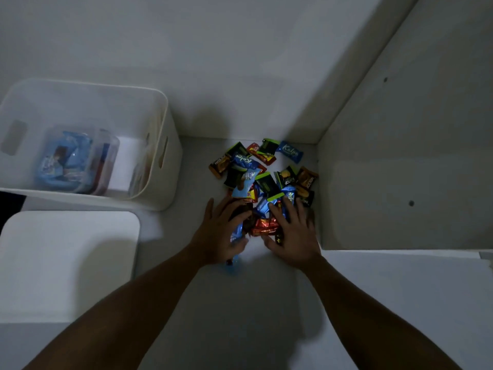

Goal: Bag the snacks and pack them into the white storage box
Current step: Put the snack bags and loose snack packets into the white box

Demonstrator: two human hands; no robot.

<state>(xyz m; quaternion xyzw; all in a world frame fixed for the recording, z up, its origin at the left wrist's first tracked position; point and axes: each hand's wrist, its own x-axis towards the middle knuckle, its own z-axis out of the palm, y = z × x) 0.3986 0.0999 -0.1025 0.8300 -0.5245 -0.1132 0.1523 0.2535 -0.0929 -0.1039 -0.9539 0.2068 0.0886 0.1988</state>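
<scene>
head view, dim light. the fingers (289, 206) of the right hand (292, 236) are spread wide and nearly straight, laid flat on the near right side of the heap of snacks (264, 180), with the thumb stretched out toward the middle; they press on the wrappers and curl round none. the fingers (234, 209) of the left hand (222, 232) lie on the near left side of the heap, a little bent over a dark wrapper and a blue one; this hand is blurred, and i cannot tell whether it grips anything or only rests there. a shiny red wrapper (266, 227) shows in the gap between the two hands. a blue blurred scrap (232, 267) peeks out beside the left wrist.

beyond the fingertips the heap spreads toward the back corner of the white worktop (240, 303): green-and-black packets, orange-brown ones at both edges, and a blue packet with white script (289, 151) lying a little apart at the far right.

left of the heap, near but not touching, stands the white storage box (166, 121), open at the top, with slot handles in its sides. inside it lie clear bags (77, 161) holding blue and red wrappers, pushed toward its left part. nearer the person, just in front of the box, sits a flat white slab with rounded corners (69, 263). a pale side panel (400, 142) with two small dark holes rises right of the heap.
</scene>
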